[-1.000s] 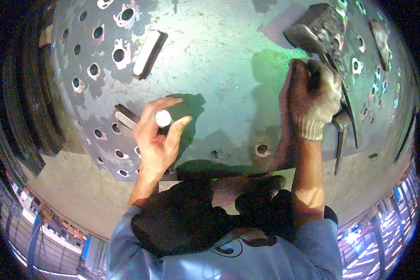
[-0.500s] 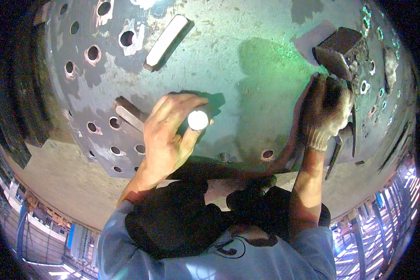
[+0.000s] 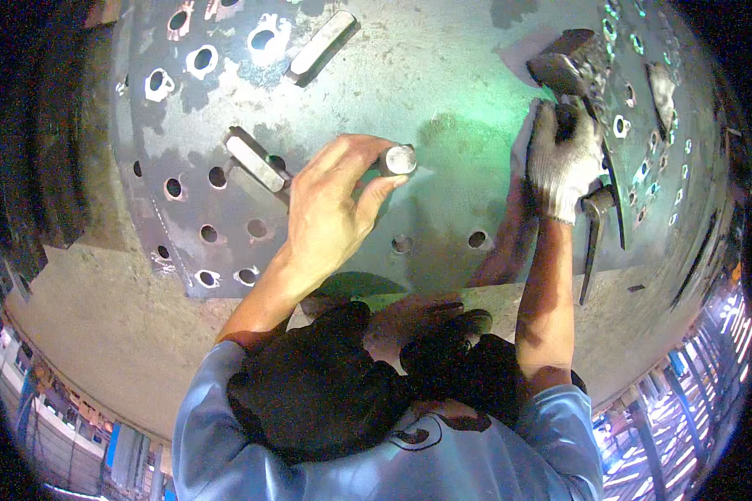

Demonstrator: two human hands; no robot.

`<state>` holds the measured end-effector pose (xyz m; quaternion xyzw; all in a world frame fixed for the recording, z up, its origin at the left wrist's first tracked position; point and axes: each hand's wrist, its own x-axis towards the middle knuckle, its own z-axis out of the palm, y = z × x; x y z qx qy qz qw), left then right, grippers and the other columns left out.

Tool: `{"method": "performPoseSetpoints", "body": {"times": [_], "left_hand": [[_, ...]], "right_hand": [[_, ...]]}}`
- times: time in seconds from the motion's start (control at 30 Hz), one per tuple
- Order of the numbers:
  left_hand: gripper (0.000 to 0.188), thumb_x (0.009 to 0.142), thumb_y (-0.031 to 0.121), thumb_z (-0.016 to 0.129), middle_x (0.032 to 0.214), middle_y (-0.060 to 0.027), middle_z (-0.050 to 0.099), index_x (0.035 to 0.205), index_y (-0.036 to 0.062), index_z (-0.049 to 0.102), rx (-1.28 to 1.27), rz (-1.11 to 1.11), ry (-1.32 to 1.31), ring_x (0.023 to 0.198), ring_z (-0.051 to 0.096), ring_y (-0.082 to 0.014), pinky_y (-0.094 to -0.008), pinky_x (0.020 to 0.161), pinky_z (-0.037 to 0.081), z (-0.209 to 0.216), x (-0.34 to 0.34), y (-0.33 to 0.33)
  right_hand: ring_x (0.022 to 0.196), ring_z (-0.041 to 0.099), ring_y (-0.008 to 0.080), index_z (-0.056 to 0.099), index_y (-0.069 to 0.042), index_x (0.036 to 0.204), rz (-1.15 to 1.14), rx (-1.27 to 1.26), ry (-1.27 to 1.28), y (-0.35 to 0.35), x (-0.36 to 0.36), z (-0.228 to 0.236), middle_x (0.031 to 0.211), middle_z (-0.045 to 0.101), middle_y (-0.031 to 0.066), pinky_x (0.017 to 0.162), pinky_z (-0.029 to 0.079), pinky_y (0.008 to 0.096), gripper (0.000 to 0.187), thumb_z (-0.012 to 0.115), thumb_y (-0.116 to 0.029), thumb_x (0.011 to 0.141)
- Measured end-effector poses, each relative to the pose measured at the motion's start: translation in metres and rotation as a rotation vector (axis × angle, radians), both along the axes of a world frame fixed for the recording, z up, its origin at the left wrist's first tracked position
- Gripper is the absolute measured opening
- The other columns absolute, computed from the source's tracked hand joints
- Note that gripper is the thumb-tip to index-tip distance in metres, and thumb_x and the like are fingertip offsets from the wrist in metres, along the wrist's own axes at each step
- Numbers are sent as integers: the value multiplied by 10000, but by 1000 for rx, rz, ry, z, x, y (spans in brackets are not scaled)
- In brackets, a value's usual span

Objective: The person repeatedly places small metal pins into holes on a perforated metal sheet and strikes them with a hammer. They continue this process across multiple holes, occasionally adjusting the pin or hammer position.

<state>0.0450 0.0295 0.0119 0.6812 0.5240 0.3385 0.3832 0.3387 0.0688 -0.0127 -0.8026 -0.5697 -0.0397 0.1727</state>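
My left hand (image 3: 330,196) is bare and closed, pinching a short round metal pin (image 3: 400,159) between thumb and fingers. The pin's pale flat end faces up, and its lower part is hidden. My right hand (image 3: 566,163) wears a whitish knitted glove and is curled near the head of a heavy hammer (image 3: 564,60). It appears closed on the hammer's handle, mostly covered by the glove. Both hands are over a large grey steel plate (image 3: 443,200) with round holes.
Two pale metal bars lie on the plate, one farther off (image 3: 324,46) and one left of my left hand (image 3: 255,159). A dark hooked tool (image 3: 593,234) and a thin dark strip (image 3: 617,200) are beside my right wrist. Bare ground (image 3: 100,309) borders the plate.
The whole view has shifted over the plate. My left hand has carried the pin rightward across the plate. My right hand and the hammer keep about the same place on it.
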Motion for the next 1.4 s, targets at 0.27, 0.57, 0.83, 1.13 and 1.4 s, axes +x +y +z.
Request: {"method": "performPoseSetpoints", "body": {"times": [0.27, 0.57, 0.83, 1.13, 1.4], "left_hand": [[269, 840, 127, 793, 1009, -130, 685, 1049, 1, 682, 8, -101, 20, 896, 684, -320, -381, 774, 545, 7, 17, -29], [316, 851, 56, 731, 1126, -140, 642, 1156, 32, 652, 18, -190, 21, 986, 677, -367, -426, 822, 578, 10, 29, -39], [297, 876, 91, 740, 1137, -136, 668, 1159, 32, 674, -18, -45, -120, 962, 704, -299, -371, 770, 597, 5, 18, -33], [273, 875, 116, 750, 1098, -143, 689, 1128, 35, 691, -88, -54, -136, 897, 700, -306, -355, 713, 570, -16, -12, -36], [254, 884, 115, 736, 1091, -135, 690, 1121, 36, 692, -155, -60, -181, 893, 696, -310, -362, 732, 566, -16, -16, -33]], "right_hand": [[1045, 680, 202, 618, -19, 1298, 395, -540, 1133, -59, -40, 83, 1127, 719, 130, 916, 545, 333, 479, 781, -100, 855], [957, 705, 235, 691, -58, 1196, 362, -349, 1016, -99, -74, 59, 1049, 711, 121, 853, 561, 329, 374, 789, -130, 842], [1057, 688, 198, 715, -65, 1153, 210, -316, 823, -73, -77, 62, 1160, 722, 92, 957, 532, 329, 313, 712, -20, 843], [964, 691, 193, 757, -30, 1075, 281, -304, 772, -21, -71, 64, 1224, 687, 115, 816, 560, 295, 207, 690, 13, 884], [915, 686, 163, 732, -18, 1084, 436, -287, 650, -6, -71, 56, 1177, 705, 105, 765, 558, 281, 198, 662, 27, 904]]}}
